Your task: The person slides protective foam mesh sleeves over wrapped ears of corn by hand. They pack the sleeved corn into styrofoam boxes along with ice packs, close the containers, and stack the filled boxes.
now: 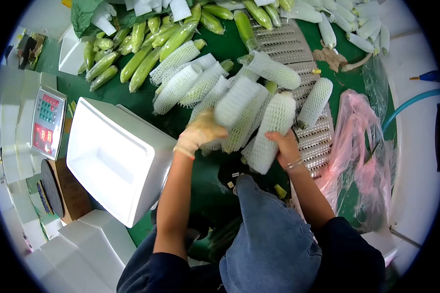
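My right hand [284,145], bare with a bracelet at the wrist, grips the lower side of a long vegetable in white foam netting [275,124]. My left hand [201,132] wears a pale glove and is blurred by motion. It lies beside another netted vegetable [237,101], also blurred; whether its fingers hold anything cannot be made out. Several more netted vegetables [177,90] lie around and beyond both hands. One netted piece [315,103] rests apart on the perforated metal strip [315,141].
A white bin [110,161] stands tilted at left, beside a scale with red digits [49,122]. Green vegetables in clear wrap [144,68] are piled at the back. Pale wrapped ones [359,41] lie back right. Pink plastic bags [349,141] lie at right. A blue-grey cap [274,234] fills the bottom centre.
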A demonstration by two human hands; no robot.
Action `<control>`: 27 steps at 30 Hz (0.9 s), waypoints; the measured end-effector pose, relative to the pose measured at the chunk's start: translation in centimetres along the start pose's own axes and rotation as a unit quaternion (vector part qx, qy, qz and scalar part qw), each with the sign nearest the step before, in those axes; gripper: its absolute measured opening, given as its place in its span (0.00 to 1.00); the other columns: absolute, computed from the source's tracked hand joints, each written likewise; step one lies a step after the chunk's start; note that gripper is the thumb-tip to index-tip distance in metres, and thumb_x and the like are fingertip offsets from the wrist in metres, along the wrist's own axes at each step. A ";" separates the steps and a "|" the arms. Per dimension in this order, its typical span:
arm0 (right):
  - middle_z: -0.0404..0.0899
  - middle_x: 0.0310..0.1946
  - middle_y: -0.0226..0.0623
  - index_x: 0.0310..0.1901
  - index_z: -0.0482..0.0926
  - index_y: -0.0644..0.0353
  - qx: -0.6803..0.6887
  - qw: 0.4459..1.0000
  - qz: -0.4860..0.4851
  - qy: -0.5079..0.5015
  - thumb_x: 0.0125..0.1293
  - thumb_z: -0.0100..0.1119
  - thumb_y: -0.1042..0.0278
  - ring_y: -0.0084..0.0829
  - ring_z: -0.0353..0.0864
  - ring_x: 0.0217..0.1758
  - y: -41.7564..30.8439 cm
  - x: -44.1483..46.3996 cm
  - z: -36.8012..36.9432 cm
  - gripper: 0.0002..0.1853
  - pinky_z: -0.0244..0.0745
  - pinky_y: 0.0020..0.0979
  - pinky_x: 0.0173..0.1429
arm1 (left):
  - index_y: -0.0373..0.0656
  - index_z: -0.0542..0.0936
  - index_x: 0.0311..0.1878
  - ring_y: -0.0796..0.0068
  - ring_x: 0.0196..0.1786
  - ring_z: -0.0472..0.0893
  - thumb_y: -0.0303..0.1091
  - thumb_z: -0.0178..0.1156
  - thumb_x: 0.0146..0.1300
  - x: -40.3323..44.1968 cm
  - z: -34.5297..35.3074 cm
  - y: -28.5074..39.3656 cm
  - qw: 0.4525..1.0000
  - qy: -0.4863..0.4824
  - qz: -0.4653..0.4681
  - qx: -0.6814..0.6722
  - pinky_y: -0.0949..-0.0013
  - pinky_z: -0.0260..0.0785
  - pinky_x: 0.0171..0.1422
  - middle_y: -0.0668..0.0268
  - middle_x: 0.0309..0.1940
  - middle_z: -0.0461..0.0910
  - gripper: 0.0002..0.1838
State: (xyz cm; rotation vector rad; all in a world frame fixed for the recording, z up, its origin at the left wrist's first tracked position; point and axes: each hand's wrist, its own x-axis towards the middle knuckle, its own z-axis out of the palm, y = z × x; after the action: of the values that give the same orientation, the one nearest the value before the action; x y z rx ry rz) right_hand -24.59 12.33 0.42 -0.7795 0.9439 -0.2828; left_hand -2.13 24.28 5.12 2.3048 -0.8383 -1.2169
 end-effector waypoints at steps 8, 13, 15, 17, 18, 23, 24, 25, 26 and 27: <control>0.78 0.45 0.40 0.55 0.69 0.64 0.046 0.996 -0.005 -0.080 0.51 0.60 0.71 0.35 0.78 0.47 -1.5 0.7 0.9 0.27 0.74 0.39 0.53 | 0.28 0.77 0.47 0.67 0.38 0.77 0.32 0.65 0.38 -6.1 5.2 -1.2 0.838 0.073 0.132 -0.525 0.64 0.71 0.47 0.62 0.35 0.79 0.29; 0.80 0.44 0.41 0.56 0.69 0.67 -0.111 0.904 -0.214 -0.352 0.46 0.64 0.73 0.33 0.81 0.43 -11.4 -9.1 16.7 0.31 0.77 0.34 0.50 | 0.30 0.78 0.46 0.68 0.39 0.79 0.27 0.67 0.30 -21.1 -4.4 0.5 0.826 0.292 0.021 -0.481 0.68 0.69 0.53 0.59 0.35 0.80 0.31; 0.80 0.40 0.37 0.52 0.72 0.66 -0.103 0.856 -0.189 -0.470 0.47 0.67 0.71 0.30 0.80 0.41 -11.1 -9.9 24.8 0.27 0.76 0.33 0.49 | 0.36 0.75 0.37 0.69 0.39 0.79 0.35 0.52 0.53 -24.1 -5.7 -3.6 0.705 0.461 0.121 -0.526 0.66 0.72 0.50 0.60 0.35 0.79 0.13; 0.80 0.35 0.37 0.47 0.75 0.68 -0.143 0.824 -0.223 -0.501 0.48 0.70 0.65 0.28 0.80 0.39 -7.6 -8.1 33.0 0.25 0.75 0.31 0.46 | 0.37 0.73 0.38 0.71 0.45 0.77 0.42 0.46 0.65 -26.1 -8.0 -7.6 0.697 0.527 0.150 -0.462 0.67 0.71 0.51 0.60 0.39 0.77 0.16; 0.79 0.43 0.40 0.53 0.72 0.65 -0.207 0.794 -0.172 -0.544 0.48 0.68 0.66 0.29 0.79 0.45 -6.2 -6.9 36.3 0.29 0.75 0.32 0.49 | 0.39 0.77 0.34 0.73 0.37 0.76 0.34 0.50 0.62 -25.8 -9.2 -8.1 0.653 0.549 0.139 -0.503 0.68 0.72 0.44 0.66 0.33 0.76 0.10; 0.79 0.43 0.51 0.48 0.75 0.78 -0.419 0.789 -0.078 -0.443 0.34 0.74 0.56 0.39 0.79 0.44 6.1 -0.1 44.9 0.40 0.76 0.34 0.48 | 0.38 0.78 0.38 0.72 0.44 0.75 0.33 0.57 0.61 -21.8 -10.9 -20.3 0.621 0.422 0.013 -0.660 0.68 0.70 0.51 0.66 0.37 0.76 0.08; 0.78 0.46 0.53 0.49 0.74 0.79 -0.448 0.761 -0.054 -0.466 0.33 0.74 0.57 0.40 0.78 0.46 5.7 0.0 44.6 0.41 0.75 0.32 0.49 | 0.39 0.78 0.36 0.71 0.44 0.75 0.33 0.57 0.60 -21.2 -10.6 -20.3 0.620 0.400 0.019 -0.674 0.67 0.70 0.51 0.66 0.36 0.77 0.07; 0.77 0.46 0.54 0.48 0.74 0.80 -0.447 0.762 -0.021 -0.468 0.34 0.72 0.58 0.41 0.79 0.45 5.1 -0.3 44.0 0.39 0.75 0.33 0.48 | 0.39 0.78 0.35 0.70 0.44 0.76 0.32 0.56 0.61 -20.5 -10.7 -20.1 0.600 0.386 -0.028 -0.700 0.67 0.70 0.51 0.66 0.36 0.77 0.07; 0.74 0.52 0.56 0.54 0.70 0.79 -0.509 0.716 0.014 -0.478 0.34 0.73 0.55 0.41 0.76 0.53 5.2 0.6 44.4 0.46 0.73 0.32 0.55 | 0.37 0.77 0.39 0.69 0.45 0.76 0.33 0.57 0.59 -19.8 -10.3 -21.7 0.619 0.398 -0.027 -0.677 0.65 0.69 0.52 0.63 0.37 0.77 0.10; 0.74 0.52 0.56 0.54 0.70 0.79 -0.507 0.720 0.019 -0.473 0.34 0.73 0.55 0.41 0.76 0.53 5.9 0.7 44.3 0.46 0.73 0.32 0.55 | 0.36 0.76 0.43 0.67 0.45 0.76 0.34 0.59 0.57 -19.2 -9.9 -23.6 0.637 0.413 -0.028 -0.651 0.62 0.69 0.53 0.61 0.39 0.77 0.14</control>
State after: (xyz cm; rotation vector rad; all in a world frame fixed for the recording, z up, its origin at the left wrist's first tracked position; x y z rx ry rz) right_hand 11.09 37.05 11.01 -1.6784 0.0211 0.7312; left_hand 5.28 55.32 7.98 1.2602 0.4287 -0.2981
